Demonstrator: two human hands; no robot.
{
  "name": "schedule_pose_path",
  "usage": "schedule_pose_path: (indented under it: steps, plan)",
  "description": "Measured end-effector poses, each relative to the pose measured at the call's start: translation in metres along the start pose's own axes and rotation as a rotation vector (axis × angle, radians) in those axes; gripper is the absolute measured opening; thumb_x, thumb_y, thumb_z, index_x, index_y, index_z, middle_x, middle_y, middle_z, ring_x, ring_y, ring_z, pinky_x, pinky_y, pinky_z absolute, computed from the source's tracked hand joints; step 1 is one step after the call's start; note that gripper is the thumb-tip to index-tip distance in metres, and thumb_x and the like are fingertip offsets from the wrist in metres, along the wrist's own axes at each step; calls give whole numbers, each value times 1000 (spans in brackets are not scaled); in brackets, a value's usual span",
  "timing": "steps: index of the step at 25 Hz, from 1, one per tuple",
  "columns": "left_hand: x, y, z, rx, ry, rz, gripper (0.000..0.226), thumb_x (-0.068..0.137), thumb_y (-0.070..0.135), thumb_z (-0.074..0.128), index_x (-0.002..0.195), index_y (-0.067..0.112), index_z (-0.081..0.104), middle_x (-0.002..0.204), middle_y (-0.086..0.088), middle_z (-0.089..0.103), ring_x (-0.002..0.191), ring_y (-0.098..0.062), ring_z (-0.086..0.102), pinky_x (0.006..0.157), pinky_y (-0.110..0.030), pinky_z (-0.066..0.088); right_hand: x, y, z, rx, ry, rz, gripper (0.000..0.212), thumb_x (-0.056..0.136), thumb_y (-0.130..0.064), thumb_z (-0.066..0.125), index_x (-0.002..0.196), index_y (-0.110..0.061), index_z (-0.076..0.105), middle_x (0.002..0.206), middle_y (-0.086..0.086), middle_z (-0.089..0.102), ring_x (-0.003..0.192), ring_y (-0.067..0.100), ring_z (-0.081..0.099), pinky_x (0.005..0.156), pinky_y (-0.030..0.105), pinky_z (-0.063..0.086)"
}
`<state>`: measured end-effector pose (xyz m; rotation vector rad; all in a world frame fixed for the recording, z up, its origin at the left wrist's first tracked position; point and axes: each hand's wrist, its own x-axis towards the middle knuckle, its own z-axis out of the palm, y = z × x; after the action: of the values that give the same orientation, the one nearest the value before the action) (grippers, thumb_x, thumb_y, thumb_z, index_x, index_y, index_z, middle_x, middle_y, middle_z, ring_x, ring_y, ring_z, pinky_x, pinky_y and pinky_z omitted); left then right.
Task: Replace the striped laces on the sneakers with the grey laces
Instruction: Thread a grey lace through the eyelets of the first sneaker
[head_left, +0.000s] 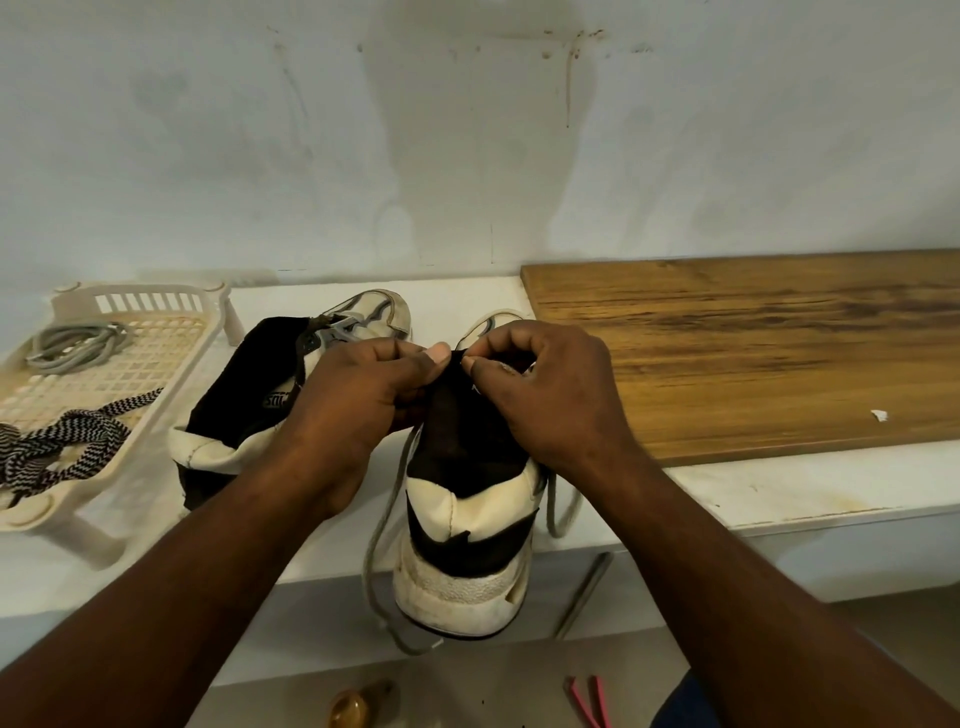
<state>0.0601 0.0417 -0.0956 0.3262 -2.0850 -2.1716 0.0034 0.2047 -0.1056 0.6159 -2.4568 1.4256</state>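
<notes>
Grey lace (382, 512) hangs off the desk's (779, 499) front edge on both sides of the near sneaker (465, 525), so we judge its relacing underway. Our left hand (358, 400) and right hand (550, 395) pinch at its tongue, fingers pressed together. The second sneaker (249, 395) lies unlaced; in the basket (171, 395) at the left edge lie striped laces (57, 447) and another grey lace (72, 345).

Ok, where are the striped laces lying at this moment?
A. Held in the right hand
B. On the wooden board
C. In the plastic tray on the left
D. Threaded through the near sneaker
C: the striped laces lie piled at the near end of the plastic tray, while both hands work at the near sneaker.
</notes>
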Motion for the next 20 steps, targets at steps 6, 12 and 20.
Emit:
schedule_pose_path:
  steps: [6, 12, 20]
  plan:
    - [-1, -1, -3, 115, 17, 143, 20, 99, 18, 60, 94, 2, 72, 87, -7, 74, 83, -18, 73, 77, -30, 61, -1, 1, 2, -16, 30, -26, 9, 88, -22, 78, 93, -29, 78, 80, -17, 72, 80, -3, 68, 70, 13, 53]
    - [0, -4, 5, 119, 46, 49, 19, 101, 14, 58, 104, 14, 76, 97, -5, 79, 95, -19, 75, 84, -30, 58, -2, 0, -2, 67, -24, 9, 26, 85, -17, 81, 105, -28, 67, 81, -12, 73, 82, 0, 70, 70, 17, 58]
    - [7, -4, 19, 423, 315, 222, 14, 101, 20, 60, 92, 23, 71, 91, 7, 73, 89, -10, 68, 79, -32, 56, -10, 5, -5, -209, -37, -17, 36, 80, -26, 72, 114, -34, 60, 115, -14, 60, 115, 15, 49, 92, 42, 51]
